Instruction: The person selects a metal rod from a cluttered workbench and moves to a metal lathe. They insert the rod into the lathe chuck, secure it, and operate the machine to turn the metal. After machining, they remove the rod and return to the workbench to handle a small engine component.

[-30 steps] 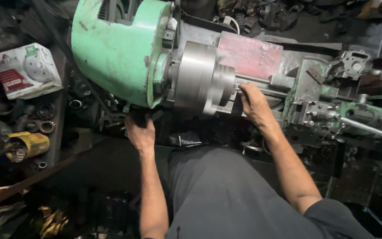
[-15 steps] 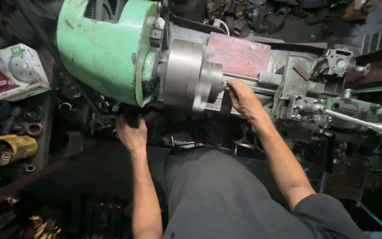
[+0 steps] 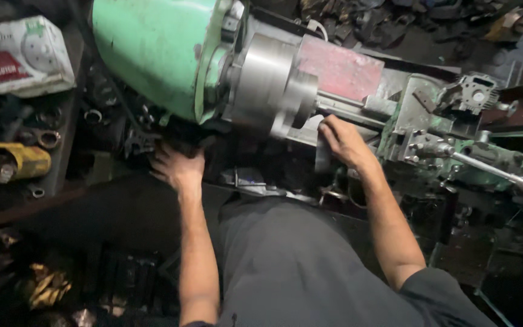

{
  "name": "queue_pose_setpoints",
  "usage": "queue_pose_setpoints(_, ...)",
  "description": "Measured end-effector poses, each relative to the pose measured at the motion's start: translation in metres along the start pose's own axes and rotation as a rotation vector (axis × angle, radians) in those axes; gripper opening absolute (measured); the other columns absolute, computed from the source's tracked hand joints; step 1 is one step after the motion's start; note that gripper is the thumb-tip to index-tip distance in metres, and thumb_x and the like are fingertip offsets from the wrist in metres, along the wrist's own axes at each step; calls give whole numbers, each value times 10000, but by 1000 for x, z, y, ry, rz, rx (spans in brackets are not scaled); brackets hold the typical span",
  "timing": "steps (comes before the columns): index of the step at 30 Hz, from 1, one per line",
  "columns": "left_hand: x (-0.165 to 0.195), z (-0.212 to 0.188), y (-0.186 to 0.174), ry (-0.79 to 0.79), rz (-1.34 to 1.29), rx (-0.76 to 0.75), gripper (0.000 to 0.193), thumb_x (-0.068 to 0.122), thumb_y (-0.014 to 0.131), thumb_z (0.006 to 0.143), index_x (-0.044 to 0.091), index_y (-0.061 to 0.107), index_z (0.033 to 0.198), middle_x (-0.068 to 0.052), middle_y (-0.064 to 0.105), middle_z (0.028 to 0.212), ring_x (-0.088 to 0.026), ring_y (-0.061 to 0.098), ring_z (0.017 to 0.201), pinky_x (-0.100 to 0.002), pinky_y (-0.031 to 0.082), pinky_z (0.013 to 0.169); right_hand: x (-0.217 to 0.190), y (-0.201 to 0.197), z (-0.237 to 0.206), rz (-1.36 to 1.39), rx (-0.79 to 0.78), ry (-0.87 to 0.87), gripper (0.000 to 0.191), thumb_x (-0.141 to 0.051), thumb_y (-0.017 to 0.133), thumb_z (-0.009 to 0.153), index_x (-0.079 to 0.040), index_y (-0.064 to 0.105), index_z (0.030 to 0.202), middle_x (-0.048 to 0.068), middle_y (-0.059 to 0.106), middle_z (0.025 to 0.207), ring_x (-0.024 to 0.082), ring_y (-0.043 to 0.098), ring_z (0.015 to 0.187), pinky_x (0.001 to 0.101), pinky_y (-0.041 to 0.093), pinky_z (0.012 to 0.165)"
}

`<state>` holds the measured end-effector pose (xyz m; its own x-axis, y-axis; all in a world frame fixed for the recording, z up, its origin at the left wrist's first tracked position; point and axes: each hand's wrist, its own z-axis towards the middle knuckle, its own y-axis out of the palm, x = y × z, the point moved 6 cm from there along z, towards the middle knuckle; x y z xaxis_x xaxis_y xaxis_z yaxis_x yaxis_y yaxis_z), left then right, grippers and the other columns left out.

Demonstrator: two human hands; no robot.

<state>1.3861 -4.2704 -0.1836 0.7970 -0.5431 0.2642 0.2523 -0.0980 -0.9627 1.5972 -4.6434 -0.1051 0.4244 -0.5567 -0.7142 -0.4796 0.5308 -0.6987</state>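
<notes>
Steel chuck (image 3: pixel 270 85) sits just above the right hand (image 3: pixel 343 140), whose fingers curl loosely on the lathe bed beneath it. Left hand (image 3: pixel 178 166) reaches under the green headstock (image 3: pixel 152 51); can't tell its grip. I'd keep knuckles off the chuck.

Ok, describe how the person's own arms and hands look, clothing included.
Both arms are bare from the hands up to short dark grey sleeves, the right sleeve showing clearly at the lower edge. The left hand and right hand wear no gloves, and no rings, watch or bracelet can be made out. The left sleeve is barely in view. Dark grey trousers show below.
</notes>
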Motion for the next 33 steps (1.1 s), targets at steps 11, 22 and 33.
queue_pose_setpoints(11, -28, 12, 24, 103, -97, 28, 894, 543, 838, 776, -35, 565, 1401, -329, 600, 1302, -516, 525, 1250, -536, 415, 1099, 51, 217, -23, 413, -390, 589, 459, -406, 553, 1071, 21, 674, 1186, 140, 716, 987, 155, 593, 837, 342, 511, 740)
queue_pose_setpoints(22, -33, 31, -27, 97, -269, -6, 437, 365, 608, 1019, 64, 656, 1332, -274, 719, 1111, -455, 693, 966, -534, 565, 829, 36, 338, 23, 678, -526, 642, 428, -312, 602, 1099, 80, 675, 1255, 158, 629, 913, 271, 546, 802, 409, 434, 636)
queue_pose_setpoints(33, -81, 84, -5, -105, -397, -78, 371, 353, 498, 1105, 71, 688, 1254, -268, 728, 895, -486, 692, 858, -571, 519, 754, 35, 269, -81, 415, -1017, 164, 505, -197, 581, 945, -107, 589, 1442, 133, 617, 1452, 254, 543, 1342, 389, 399, 1117)
